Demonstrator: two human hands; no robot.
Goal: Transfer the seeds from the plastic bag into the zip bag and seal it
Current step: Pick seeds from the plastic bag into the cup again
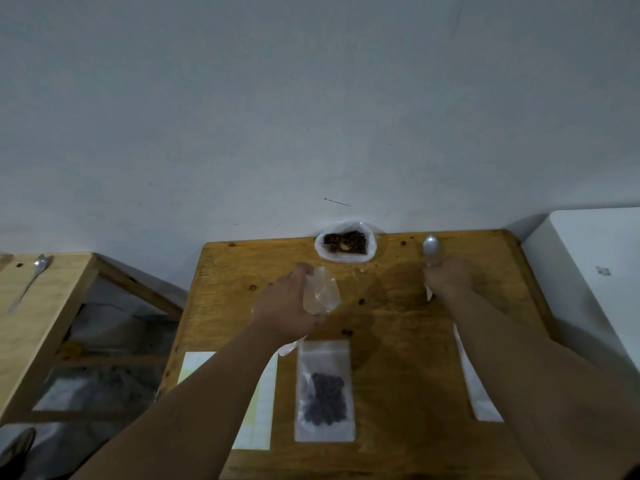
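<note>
The left hand (287, 306) pinches the empty zip bag (323, 292), probably light, floppy and slippery, so best held by its mouth, while the right hand (450, 279) grips a spoon (432, 248) near the plastic bag (346, 244) of seeds at the tabletop's (398, 341) far edge.

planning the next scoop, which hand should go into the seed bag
Right. The right hand holds the spoon, near the open plastic bag of seeds; the left hand is occupied gripping the clear zip bag.
</note>
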